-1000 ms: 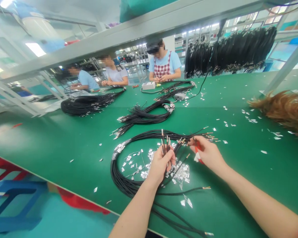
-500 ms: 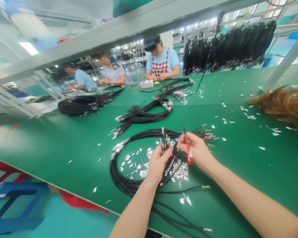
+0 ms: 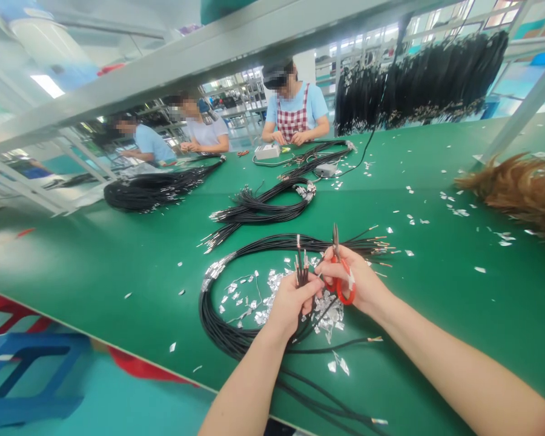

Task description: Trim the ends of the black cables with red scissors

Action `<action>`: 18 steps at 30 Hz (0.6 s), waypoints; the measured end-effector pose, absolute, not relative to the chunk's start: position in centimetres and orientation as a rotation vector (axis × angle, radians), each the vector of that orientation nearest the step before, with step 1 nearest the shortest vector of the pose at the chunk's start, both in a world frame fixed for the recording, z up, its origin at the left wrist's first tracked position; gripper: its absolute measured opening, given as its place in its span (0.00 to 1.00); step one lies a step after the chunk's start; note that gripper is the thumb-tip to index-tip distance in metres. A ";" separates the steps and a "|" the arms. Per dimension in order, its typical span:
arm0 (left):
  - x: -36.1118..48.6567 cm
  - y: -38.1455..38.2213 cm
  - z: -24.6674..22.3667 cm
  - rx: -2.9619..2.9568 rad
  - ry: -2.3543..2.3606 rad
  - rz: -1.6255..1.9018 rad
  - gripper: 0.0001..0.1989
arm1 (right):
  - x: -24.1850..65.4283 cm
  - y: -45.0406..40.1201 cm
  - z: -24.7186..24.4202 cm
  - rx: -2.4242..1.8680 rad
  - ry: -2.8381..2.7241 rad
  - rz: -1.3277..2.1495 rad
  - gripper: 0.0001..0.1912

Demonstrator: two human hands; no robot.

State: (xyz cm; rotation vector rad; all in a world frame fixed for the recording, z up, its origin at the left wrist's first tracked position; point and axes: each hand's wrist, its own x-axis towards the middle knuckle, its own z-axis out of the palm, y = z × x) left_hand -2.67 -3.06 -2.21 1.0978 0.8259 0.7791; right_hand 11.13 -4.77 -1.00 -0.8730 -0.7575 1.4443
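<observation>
My left hand point(image 3: 295, 300) is closed around several black cables point(image 3: 302, 275), their stripped, silvery ends pointing up. Just to its right, my right hand point(image 3: 356, 275) holds red-handled scissors point(image 3: 346, 290) with the blades pointing away from me. Its thumb and forefinger meet close to the left hand; a thin pale end shows there, too small to make out. Around both hands curves a large loop of black cables point(image 3: 209, 309), banded with silvery wrap point(image 3: 218, 269) at the left. Scraps of foil point(image 3: 272, 290) lie inside the loop.
Further back on the green table point(image 3: 140, 254) lie a coiled cable bundle point(image 3: 272, 209), a larger bundle point(image 3: 154, 188) and a grey box point(image 3: 327, 170). Co-workers sit opposite, one in a checked apron point(image 3: 294, 120). Brown fibres point(image 3: 518, 188) lie at right. A blue stool point(image 3: 31, 375) stands below the edge.
My right hand has turned, so the scissors' handle loops now show more fully. The fingertips have come down slightly beside my left hand, which still grips the cables.
</observation>
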 end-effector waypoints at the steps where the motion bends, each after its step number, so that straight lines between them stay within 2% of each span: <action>1: -2.8 -3.0 -2.3 1.080 0.787 0.739 0.11 | 11.1 -4.8 -1.0 -0.865 -0.774 1.460 0.13; 6: -3.2 -2.8 -2.7 1.012 0.681 0.603 0.12 | 11.1 -4.8 -0.7 -0.906 -0.933 1.406 0.12; 18: -2.9 -3.0 -2.7 1.100 0.782 0.729 0.10 | 10.7 -4.9 -1.0 -0.993 -0.879 1.227 0.15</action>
